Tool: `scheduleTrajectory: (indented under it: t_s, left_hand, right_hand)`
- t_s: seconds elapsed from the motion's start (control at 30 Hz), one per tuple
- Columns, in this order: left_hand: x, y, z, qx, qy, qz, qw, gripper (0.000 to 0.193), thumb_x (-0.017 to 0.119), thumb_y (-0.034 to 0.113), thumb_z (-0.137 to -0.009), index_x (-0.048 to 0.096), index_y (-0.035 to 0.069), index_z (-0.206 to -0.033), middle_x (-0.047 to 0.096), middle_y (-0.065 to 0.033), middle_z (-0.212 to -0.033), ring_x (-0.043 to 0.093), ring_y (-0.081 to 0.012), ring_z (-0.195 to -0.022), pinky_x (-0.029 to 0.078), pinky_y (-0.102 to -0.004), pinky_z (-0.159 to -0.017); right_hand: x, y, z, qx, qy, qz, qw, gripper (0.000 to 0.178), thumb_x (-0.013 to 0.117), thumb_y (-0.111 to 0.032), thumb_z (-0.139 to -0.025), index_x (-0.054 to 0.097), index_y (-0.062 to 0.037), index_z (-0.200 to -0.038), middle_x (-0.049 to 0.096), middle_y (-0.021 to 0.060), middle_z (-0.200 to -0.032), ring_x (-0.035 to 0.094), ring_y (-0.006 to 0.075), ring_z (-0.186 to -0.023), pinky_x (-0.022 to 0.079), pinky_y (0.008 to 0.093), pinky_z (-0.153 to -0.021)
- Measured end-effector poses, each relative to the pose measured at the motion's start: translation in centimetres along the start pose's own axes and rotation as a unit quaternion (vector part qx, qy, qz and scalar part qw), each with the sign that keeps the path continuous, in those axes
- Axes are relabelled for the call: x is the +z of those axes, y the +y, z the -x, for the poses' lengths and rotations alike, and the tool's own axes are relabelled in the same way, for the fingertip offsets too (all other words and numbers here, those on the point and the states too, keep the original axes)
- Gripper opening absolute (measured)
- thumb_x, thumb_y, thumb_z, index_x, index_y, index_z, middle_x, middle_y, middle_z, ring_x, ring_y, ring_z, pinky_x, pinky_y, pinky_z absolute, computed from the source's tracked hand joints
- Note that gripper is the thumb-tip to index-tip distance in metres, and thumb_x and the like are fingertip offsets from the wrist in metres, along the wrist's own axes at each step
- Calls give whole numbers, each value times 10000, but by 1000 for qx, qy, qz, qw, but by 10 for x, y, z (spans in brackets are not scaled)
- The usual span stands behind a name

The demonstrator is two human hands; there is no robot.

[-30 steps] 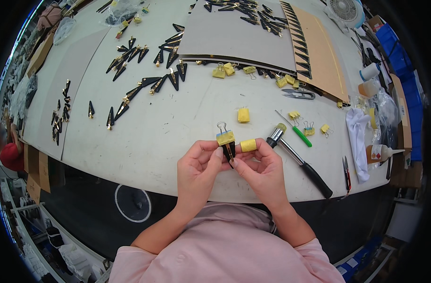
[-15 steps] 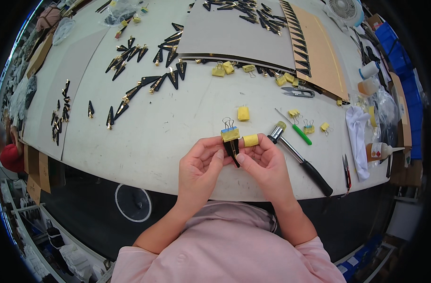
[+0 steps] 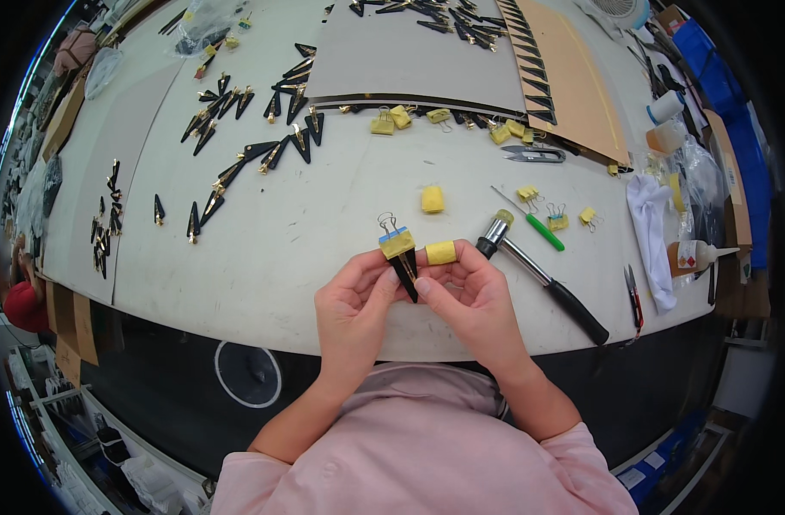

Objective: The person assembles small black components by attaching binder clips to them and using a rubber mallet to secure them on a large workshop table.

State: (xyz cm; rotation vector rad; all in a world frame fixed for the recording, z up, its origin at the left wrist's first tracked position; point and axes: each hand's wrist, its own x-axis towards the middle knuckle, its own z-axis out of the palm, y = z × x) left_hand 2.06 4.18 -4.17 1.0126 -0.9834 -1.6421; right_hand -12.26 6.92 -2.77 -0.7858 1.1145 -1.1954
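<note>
Between both hands I hold a black triangular hair clip [image 3: 406, 278] with a gold metal strip, its narrow tip pointing toward me. A binder clip [image 3: 397, 243] wrapped in yellow tape, with a blue edge, is clamped over its wide end, wire handles pointing away. My left hand [image 3: 351, 296] pinches the hair clip's left side with thumb and fingers. My right hand [image 3: 475, 300] has its thumb at the tip; yellow tape [image 3: 441, 252] circles one of its fingers. A yellow roll [image 3: 433, 200] stands just beyond, and a hammer [image 3: 542, 279] lies right of my right hand.
Many black hair clips [image 3: 272, 154] lie scattered left and far. Several yellow-taped binder clips [image 3: 382, 122] sit along a grey board [image 3: 409, 73]. To the right are a green-handled awl [image 3: 544, 232], thread snips [image 3: 534, 154], scissors [image 3: 634, 300], a white cloth [image 3: 651, 245] and a glue bottle [image 3: 694, 255].
The view has shifted a little. Both hands keep hold of the hair clip, which is tilted slightly more, its binder-clip end leaning left.
</note>
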Motion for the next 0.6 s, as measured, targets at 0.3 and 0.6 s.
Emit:
scheduleTrajectory:
  t_s: [0.3,0.6]
  left_hand:
    - [1,-4,2,21,13,-19,1000,232,550,4,-939,555,-86,-1152,670,-165,-1049,658,-168,-931,550,-289,-812]
    - [3,-3,3,23,5,-34,999,264,539,14,-950,533,-93,-1191,659,-188,-1101,661,-181,-947,556,-287,-797]
  right_hand:
    - [-1,10,3,-2,-13,-32,999,334,638,-20,-874,499,21,-1175,588,34,-942,588,69,-855,503,209,-796]
    - [-11,4,-2,65,-50,-80,993,354,606,-2,-886,466,32,-1210,613,100,-1091,618,149,-994,539,315,-874]
